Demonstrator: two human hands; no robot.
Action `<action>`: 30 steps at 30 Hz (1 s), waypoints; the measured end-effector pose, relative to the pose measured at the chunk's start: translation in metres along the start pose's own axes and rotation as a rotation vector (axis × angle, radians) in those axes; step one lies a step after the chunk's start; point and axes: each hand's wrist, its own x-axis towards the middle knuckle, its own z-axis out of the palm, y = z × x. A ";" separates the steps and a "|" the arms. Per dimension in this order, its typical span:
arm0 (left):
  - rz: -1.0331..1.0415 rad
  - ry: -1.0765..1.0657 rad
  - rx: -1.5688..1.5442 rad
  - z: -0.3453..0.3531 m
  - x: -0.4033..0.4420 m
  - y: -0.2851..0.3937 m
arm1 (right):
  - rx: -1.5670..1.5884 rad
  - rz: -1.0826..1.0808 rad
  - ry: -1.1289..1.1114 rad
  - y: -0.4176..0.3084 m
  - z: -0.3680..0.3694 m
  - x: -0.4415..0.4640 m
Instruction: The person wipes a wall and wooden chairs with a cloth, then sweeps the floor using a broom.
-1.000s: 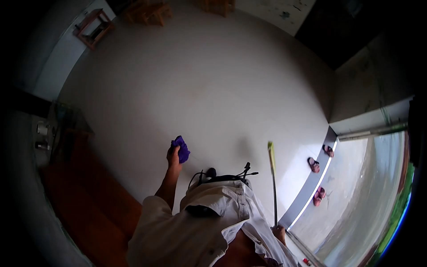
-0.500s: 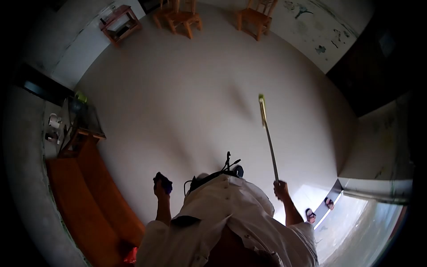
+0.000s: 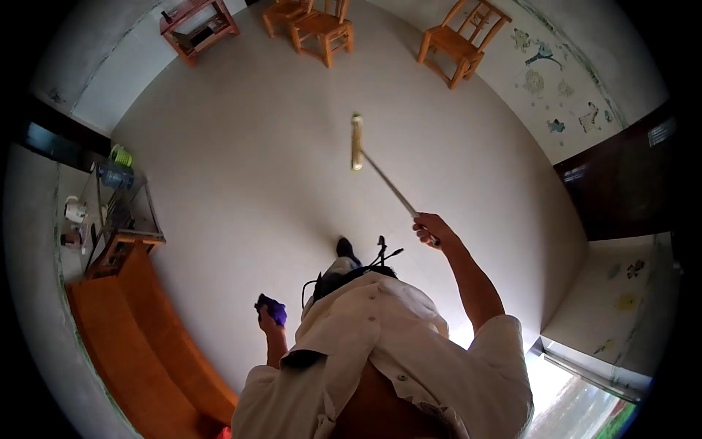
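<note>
My right hand (image 3: 434, 230) is wrapped round the handle of a mop (image 3: 357, 143), out in front and to the right of my body. The mop has a thin pole and a narrow, pale yellow bar-shaped head, which is over the grey floor (image 3: 248, 146); I cannot tell whether it touches. Low on the left, my left hand (image 3: 268, 320) is closed on a crumpled purple cloth (image 3: 276, 311), part of it dark. The cloth is held apart from the mop, beside my light shirt (image 3: 365, 314).
Wooden chairs (image 3: 322, 29) and another chair (image 3: 457, 45) stand at the far wall, near a reddish side table (image 3: 196, 29). An orange-brown bench (image 3: 110, 314) and a glass-sided stand (image 3: 139, 208) line the left. A bright doorway (image 3: 563, 395) is at lower right.
The mop head has swung left and farther away, its pole now slanting. My right arm has reached forward. My left hand still grips the cloth. A foot has stepped forward, and the view has shifted.
</note>
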 end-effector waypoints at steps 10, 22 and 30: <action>0.140 0.071 0.086 0.173 0.104 0.109 | -0.542 0.386 -0.157 -0.145 0.152 0.204; 0.252 0.280 0.805 0.183 0.094 0.124 | -0.341 0.531 -0.151 -0.315 0.197 0.422; 0.328 0.524 0.721 0.381 0.127 0.168 | 0.619 0.232 -0.088 -0.489 0.085 0.551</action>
